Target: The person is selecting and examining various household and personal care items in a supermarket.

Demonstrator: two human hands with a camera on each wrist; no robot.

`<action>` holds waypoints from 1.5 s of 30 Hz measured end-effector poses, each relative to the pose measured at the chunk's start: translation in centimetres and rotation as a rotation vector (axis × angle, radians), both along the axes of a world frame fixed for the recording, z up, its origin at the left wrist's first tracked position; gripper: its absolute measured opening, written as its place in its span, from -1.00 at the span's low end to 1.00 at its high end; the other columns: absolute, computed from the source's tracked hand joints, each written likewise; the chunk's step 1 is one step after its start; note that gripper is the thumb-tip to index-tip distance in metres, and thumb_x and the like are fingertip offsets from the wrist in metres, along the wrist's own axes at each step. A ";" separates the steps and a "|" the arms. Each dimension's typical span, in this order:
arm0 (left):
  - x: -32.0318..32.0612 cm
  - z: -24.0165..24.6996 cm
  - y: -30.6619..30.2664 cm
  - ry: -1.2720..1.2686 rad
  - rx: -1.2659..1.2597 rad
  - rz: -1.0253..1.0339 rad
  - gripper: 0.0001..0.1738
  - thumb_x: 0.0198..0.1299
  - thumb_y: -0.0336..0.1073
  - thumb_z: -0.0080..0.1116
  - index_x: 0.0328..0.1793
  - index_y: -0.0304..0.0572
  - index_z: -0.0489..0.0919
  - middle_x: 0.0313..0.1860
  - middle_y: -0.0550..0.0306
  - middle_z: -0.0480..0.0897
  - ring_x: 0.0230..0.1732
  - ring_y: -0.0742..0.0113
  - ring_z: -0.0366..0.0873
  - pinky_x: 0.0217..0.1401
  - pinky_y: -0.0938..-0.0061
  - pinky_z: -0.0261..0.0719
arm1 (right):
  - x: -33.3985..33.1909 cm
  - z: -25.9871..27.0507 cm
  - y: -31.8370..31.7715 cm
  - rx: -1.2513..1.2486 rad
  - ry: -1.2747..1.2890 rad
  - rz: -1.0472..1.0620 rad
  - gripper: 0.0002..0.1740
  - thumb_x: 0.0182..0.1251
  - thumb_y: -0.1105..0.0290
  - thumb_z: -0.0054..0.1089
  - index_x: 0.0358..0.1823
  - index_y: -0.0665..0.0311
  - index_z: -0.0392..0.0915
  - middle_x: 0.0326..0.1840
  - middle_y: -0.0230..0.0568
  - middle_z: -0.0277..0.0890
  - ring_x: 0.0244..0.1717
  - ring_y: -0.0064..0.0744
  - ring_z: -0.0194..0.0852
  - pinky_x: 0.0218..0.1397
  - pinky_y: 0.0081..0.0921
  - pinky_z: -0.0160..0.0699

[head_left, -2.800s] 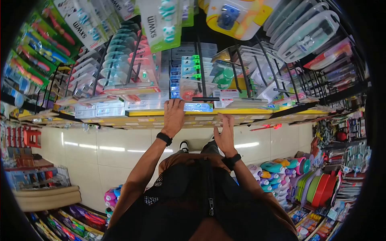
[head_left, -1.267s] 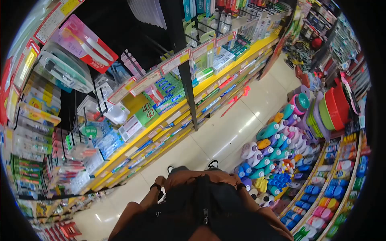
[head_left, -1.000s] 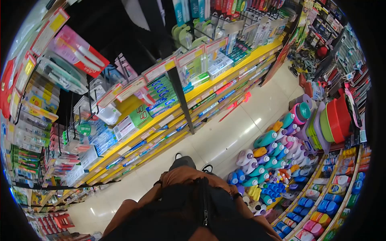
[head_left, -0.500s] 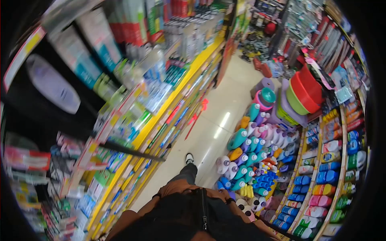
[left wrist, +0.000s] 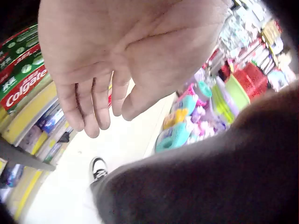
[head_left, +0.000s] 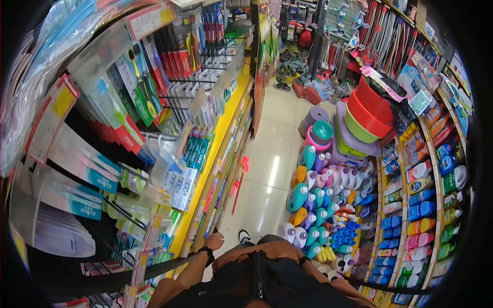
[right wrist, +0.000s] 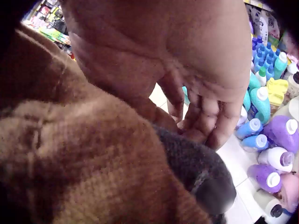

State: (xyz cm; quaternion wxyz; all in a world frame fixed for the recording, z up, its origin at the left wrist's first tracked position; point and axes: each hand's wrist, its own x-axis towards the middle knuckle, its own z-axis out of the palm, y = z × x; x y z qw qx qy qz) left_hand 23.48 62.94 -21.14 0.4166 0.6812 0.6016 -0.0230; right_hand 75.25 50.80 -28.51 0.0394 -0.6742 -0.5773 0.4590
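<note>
My left hand (head_left: 215,240) hangs at my side near the lower front of the toothbrush and toothpaste shelf. In the left wrist view its bare palm (left wrist: 131,46) shows, the fingers relaxed and holding nothing, over the pale floor. Beside it in that view are red and green Colgate toothpaste boxes (left wrist: 25,79). My right hand (right wrist: 173,56) hangs beside my brown shirt (right wrist: 93,154) with loosely bent fingers and nothing in them. Bottles of cleaner (right wrist: 280,130) stand on the floor past it. The head view hides this hand behind my body.
Toothbrush packs (head_left: 138,77) hang along the left, above a yellow shelf edge (head_left: 221,138). Massed bottles (head_left: 318,200) and stacked red and green basins (head_left: 371,110) stand on the floor at right. Shelves of bottles (head_left: 418,210) line the far right. A tiled aisle (head_left: 267,154) runs between.
Both hands leave the shelf edge, where they were at first, and drop to my sides. My view turns right along the aisle and I step forward; the left hand swings back into view.
</note>
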 end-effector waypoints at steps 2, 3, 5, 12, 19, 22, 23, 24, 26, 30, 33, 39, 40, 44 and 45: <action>1.4 2.8 1.7 -0.175 -0.010 0.227 -0.58 0.38 -0.23 0.27 0.27 -0.31 0.70 0.02 -0.11 0.82 0.03 0.03 0.79 0.15 0.20 0.73 | -0.1 0.3 1.9 -0.070 0.307 -0.159 -0.41 0.33 -0.06 0.40 0.15 0.28 0.81 0.12 0.13 0.83 0.14 0.08 0.81 0.23 -0.14 0.69; 2.3 5.3 2.2 -0.176 -0.004 0.231 -0.58 0.38 -0.23 0.27 0.27 -0.31 0.70 0.02 -0.11 0.82 0.03 0.03 0.79 0.15 0.20 0.73 | 1.1 -2.8 1.7 -0.110 0.460 -0.237 -0.26 0.26 -0.18 0.45 0.16 0.37 0.80 0.15 0.27 0.80 0.19 0.16 0.78 0.31 -0.12 0.64; 4.3 10.3 3.6 -0.353 0.116 0.449 -0.68 0.31 -0.29 0.30 0.13 -0.25 0.77 -0.06 -0.17 0.85 0.07 -0.18 0.80 0.24 0.02 0.73 | 1.2 -4.1 2.8 -0.190 0.304 -0.324 -0.21 0.21 -0.26 0.46 0.17 0.32 0.81 0.16 0.18 0.82 0.18 0.13 0.80 0.32 -0.17 0.65; 6.7 21.0 6.5 -0.213 0.706 0.432 -0.64 0.33 -0.52 0.21 0.25 -0.34 0.64 0.15 -0.26 0.68 0.28 -0.29 0.60 0.39 -0.01 0.54 | -3.1 8.0 15.6 -0.174 -0.022 0.012 -0.39 0.25 -0.23 0.41 0.04 0.12 0.89 0.08 0.02 0.86 0.12 0.05 0.83 0.26 -0.13 0.72; 7.0 25.7 9.7 0.099 0.992 0.671 -0.55 0.31 -0.50 0.22 0.34 -0.40 0.56 0.35 -0.26 0.57 0.44 -0.33 0.43 0.57 -0.21 0.26 | -2.5 2.0 25.3 -0.139 -0.078 0.221 -0.44 0.34 -0.16 0.33 -0.03 0.21 0.89 0.07 0.13 0.84 0.15 0.23 0.80 0.26 -0.06 0.72; 7.0 23.7 11.3 0.338 0.881 0.822 -0.29 0.41 -0.27 0.27 0.59 -0.44 0.32 0.61 -0.42 0.32 0.66 -0.38 0.18 0.68 -0.27 0.08 | -0.9 0.9 30.3 -0.174 -0.023 0.268 -0.45 0.33 -0.12 0.33 0.00 0.22 0.88 0.05 0.16 0.83 0.15 0.24 0.80 0.26 -0.04 0.71; 7.2 22.6 11.6 0.337 0.888 0.827 -0.29 0.41 -0.27 0.27 0.59 -0.44 0.32 0.61 -0.42 0.32 0.66 -0.38 0.18 0.68 -0.27 0.08 | -0.1 1.1 32.1 -0.182 -0.001 0.312 -0.45 0.32 -0.10 0.34 0.00 0.22 0.88 0.06 0.16 0.83 0.15 0.24 0.81 0.27 -0.03 0.71; 7.3 21.5 11.9 0.391 0.882 0.896 -0.30 0.45 -0.23 0.24 0.59 -0.45 0.32 0.63 -0.41 0.31 0.68 -0.37 0.17 0.69 -0.27 0.07 | -0.3 4.8 33.7 -0.202 0.046 0.291 -0.46 0.31 -0.08 0.34 0.04 0.21 0.88 0.08 0.14 0.84 0.15 0.21 0.81 0.27 -0.04 0.72; 8.2 20.3 13.5 0.469 0.840 1.008 -0.32 0.53 -0.16 0.16 0.60 -0.48 0.32 0.66 -0.40 0.29 0.72 -0.37 0.13 0.72 -0.26 0.06 | -0.7 7.2 37.0 -0.175 -0.024 0.187 -0.53 0.31 0.06 0.35 0.11 0.15 0.88 0.05 0.01 0.88 0.04 0.02 0.88 0.17 -0.14 0.82; 9.3 20.1 15.1 0.630 0.814 1.084 -0.34 0.57 -0.15 0.11 0.61 -0.45 0.32 0.64 -0.39 0.31 0.69 -0.36 0.16 0.70 -0.23 0.12 | 0.9 7.5 42.1 -0.285 0.098 0.097 -0.62 0.33 0.23 0.28 0.05 0.23 0.86 -0.06 -0.10 0.89 -0.14 -0.24 0.92 -0.11 -0.34 0.89; 9.5 19.5 16.1 0.708 0.791 1.166 -0.37 0.61 -0.11 0.06 0.62 -0.40 0.36 0.62 -0.35 0.34 0.66 -0.36 0.20 0.67 -0.24 0.15 | 1.7 7.6 45.6 -0.362 0.142 0.161 -0.67 0.39 0.25 0.22 -0.04 0.27 0.84 -0.15 -0.16 0.89 -0.19 -0.28 0.91 -0.18 -0.32 0.86; 8.9 19.2 17.2 0.905 0.719 1.191 -0.39 0.60 -0.11 0.10 0.67 -0.19 0.41 0.46 -0.23 0.44 0.47 -0.28 0.34 0.44 -0.16 0.32 | 1.9 6.1 51.1 -0.420 -0.017 0.412 -0.52 0.41 0.28 0.19 0.26 0.28 0.78 -0.01 -0.16 0.88 -0.11 -0.30 0.92 -0.10 -0.34 0.92; 9.2 19.6 17.2 0.885 0.685 1.200 -0.37 0.58 -0.14 0.14 0.68 -0.19 0.40 0.49 -0.24 0.42 0.49 -0.28 0.32 0.45 -0.16 0.31 | 1.7 6.2 51.6 -0.421 -0.011 0.414 -0.52 0.41 0.28 0.19 0.26 0.28 0.78 -0.01 -0.16 0.88 -0.11 -0.30 0.92 -0.10 -0.34 0.92; 10.0 19.5 17.4 0.903 0.708 1.191 -0.30 0.51 -0.22 0.23 0.72 -0.15 0.36 0.59 -0.27 0.34 0.56 -0.28 0.27 0.48 -0.20 0.30 | 0.4 5.5 52.0 -0.413 -0.019 0.443 -0.51 0.43 0.25 0.14 0.27 0.27 0.77 0.00 -0.17 0.87 -0.10 -0.30 0.92 -0.09 -0.34 0.91; 10.0 19.3 17.4 0.903 0.703 1.189 -0.30 0.51 -0.22 0.23 0.72 -0.15 0.36 0.59 -0.27 0.34 0.56 -0.28 0.27 0.48 -0.20 0.30 | 0.4 5.1 51.8 -0.391 -0.043 0.512 -0.51 0.44 0.23 0.13 0.27 0.27 0.77 0.01 -0.17 0.87 -0.10 -0.30 0.92 -0.09 -0.33 0.91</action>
